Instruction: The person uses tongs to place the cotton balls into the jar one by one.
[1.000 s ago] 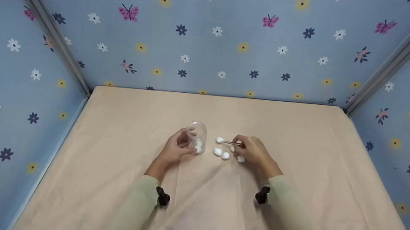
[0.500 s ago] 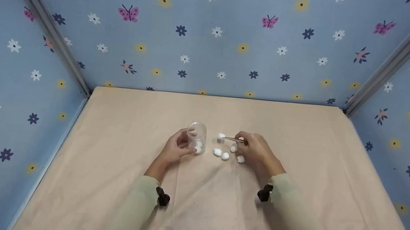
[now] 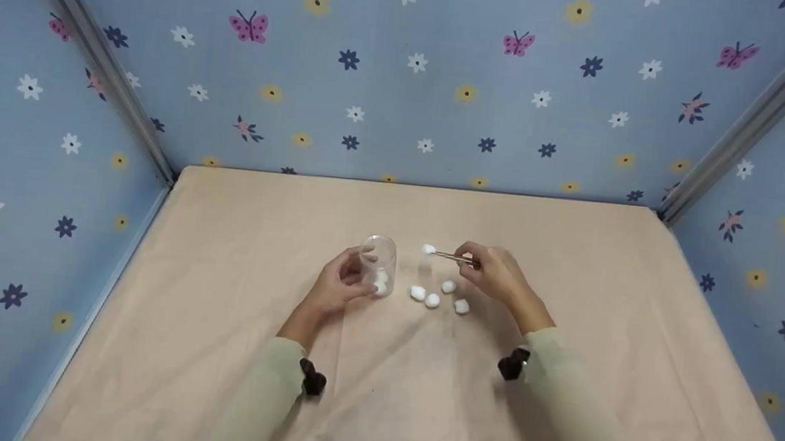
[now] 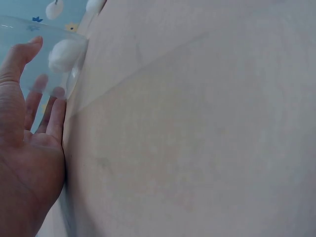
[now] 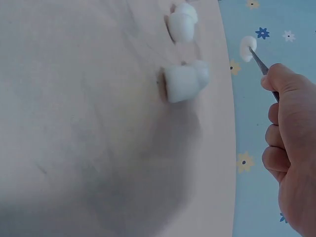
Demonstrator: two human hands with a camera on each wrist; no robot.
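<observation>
A beige cloth-covered table (image 3: 213, 290) stands enclosed by blue walls (image 3: 405, 92) printed with flowers and butterflies.

Between your two hands the way is narrow: the clear cup (image 3: 378, 265) stands upright on the table (image 3: 561, 410), held by your left hand (image 3: 342, 284), and just to its right four loose cotton balls (image 3: 440, 297) lie in a small cluster on the cloth. Your right hand (image 3: 495, 274) hangs above that cluster with the tweezers (image 3: 452, 256) pointing toward the cup, a cotton ball (image 3: 428, 249) at their tips, off the cloth. The air from those tips to the cup's rim shows nothing in it. Behind, the cloth runs bare to the patterned back wall (image 3: 407, 70); side walls stand well apart from you.
</observation>
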